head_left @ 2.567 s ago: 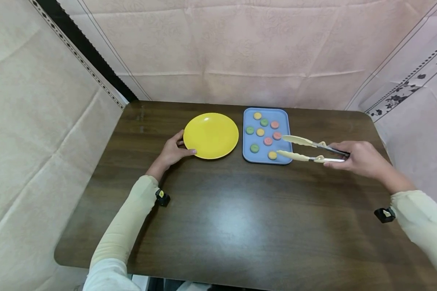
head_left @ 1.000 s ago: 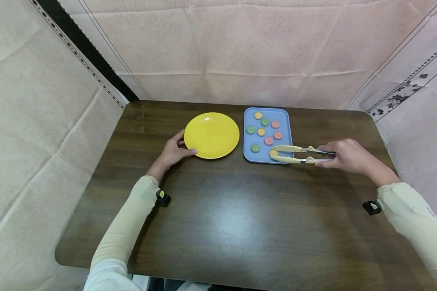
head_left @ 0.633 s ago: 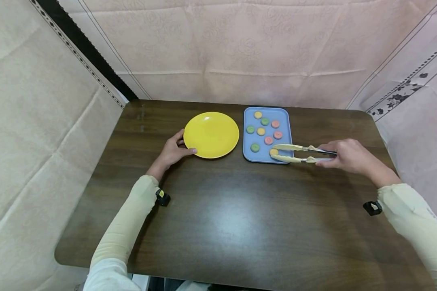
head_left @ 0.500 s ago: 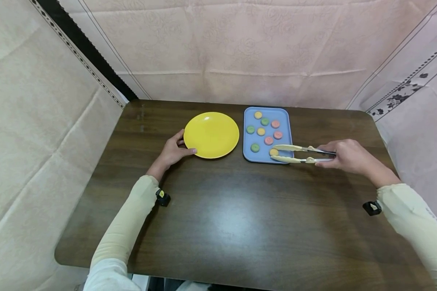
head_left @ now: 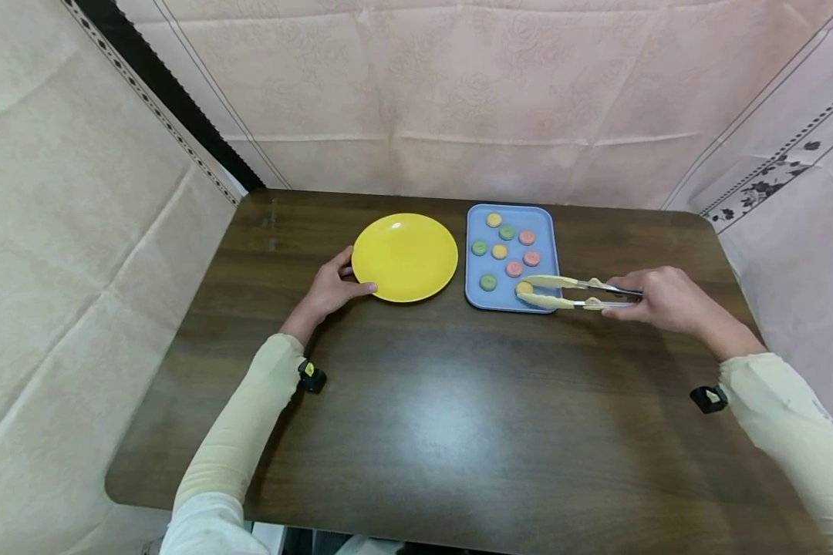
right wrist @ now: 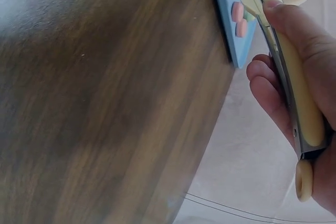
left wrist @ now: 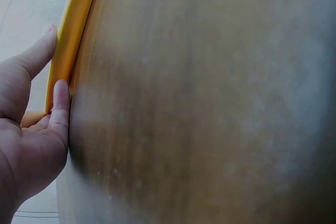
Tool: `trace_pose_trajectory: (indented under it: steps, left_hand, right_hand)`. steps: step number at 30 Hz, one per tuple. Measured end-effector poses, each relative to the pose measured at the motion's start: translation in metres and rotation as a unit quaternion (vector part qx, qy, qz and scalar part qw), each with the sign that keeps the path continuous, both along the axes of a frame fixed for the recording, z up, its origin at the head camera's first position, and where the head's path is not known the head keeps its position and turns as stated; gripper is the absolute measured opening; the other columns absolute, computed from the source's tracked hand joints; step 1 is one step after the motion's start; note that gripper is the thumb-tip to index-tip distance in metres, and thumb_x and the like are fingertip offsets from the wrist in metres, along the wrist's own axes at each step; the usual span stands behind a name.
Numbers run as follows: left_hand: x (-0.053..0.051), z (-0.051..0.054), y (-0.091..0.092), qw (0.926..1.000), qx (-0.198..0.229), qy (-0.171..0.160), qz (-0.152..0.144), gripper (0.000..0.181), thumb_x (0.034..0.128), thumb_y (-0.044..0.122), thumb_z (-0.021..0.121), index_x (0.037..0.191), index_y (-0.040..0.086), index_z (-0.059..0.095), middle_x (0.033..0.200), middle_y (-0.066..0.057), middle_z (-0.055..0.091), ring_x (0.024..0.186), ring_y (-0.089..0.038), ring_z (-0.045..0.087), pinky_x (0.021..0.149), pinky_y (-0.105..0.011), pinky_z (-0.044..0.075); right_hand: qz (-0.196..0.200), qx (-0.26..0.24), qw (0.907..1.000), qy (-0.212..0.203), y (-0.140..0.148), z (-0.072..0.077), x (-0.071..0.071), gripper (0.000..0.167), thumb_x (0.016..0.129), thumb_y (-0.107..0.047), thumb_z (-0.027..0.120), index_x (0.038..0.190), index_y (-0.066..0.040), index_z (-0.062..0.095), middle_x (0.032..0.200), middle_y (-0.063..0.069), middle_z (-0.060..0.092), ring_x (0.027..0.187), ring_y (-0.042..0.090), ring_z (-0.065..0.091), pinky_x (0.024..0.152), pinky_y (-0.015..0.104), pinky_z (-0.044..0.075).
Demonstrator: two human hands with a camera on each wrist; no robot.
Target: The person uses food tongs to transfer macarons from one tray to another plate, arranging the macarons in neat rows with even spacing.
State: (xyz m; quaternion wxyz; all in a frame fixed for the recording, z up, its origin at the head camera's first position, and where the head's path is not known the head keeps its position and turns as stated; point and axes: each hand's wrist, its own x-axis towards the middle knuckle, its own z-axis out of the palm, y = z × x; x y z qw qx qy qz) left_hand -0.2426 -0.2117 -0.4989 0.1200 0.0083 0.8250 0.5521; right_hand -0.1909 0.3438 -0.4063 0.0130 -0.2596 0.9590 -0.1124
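Observation:
In the head view my left hand (head_left: 328,291) holds the left rim of a yellow plate (head_left: 406,258). The left wrist view has the thumb on one face of the plate (left wrist: 74,27) and fingers at the other. My right hand (head_left: 669,302) grips a pair of cream-tipped tongs (head_left: 555,303). Their tips reach over the front right corner of a blue tray (head_left: 503,301), either side of a yellow button-like disc (head_left: 524,287); whether both touch it I cannot tell. In the right wrist view, thumb and fingers wrap the tongs' handle (right wrist: 300,85).
Several more green, pink (head_left: 514,268) and yellow discs lie scattered on the tray, which stands right of the plate. Both sit toward the far edge of the brown wooden table (head_left: 416,432). Pale cloth (head_left: 472,92) hangs behind the table and at its sides.
Since the earliest frame my right hand has moved left with the tongs, and their tips have drawn closer together around the front yellow disc. My left hand stays at the plate.

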Motion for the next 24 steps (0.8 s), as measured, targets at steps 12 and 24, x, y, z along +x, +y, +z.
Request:
trace_pose_trajectory:
  steps: [12,24]
  left_hand:
    - [-0.001,-0.001,-0.001,0.9997,0.024,0.001,-0.006,0.104,0.0852,0.022,0.086,0.165,0.014,0.019,0.156,-0.015,0.043,0.129,-0.031,0.057,0.091,-0.029,0.057]
    - [0.014,0.035,0.01,0.9993,0.026,-0.022,-0.018,0.097,0.089,0.009,0.081,0.163,0.004,0.018,0.156,-0.02,0.041,0.132,-0.035,0.055,0.092,-0.03,0.056]
  right_hand:
    - [-0.001,-0.048,0.9976,0.051,-0.028,0.023,-0.021,0.048,0.081,-0.03,0.089,0.116,0.0,0.077,0.1,0.016,0.077,0.071,0.018,0.062,0.064,0.044,0.051]
    - [0.012,-0.107,0.9909,0.081,-0.085,0.023,-0.061,0.053,0.078,-0.031,0.091,0.118,0.001,0.076,0.105,0.018,0.077,0.075,0.024,0.065,0.069,0.043,0.049]
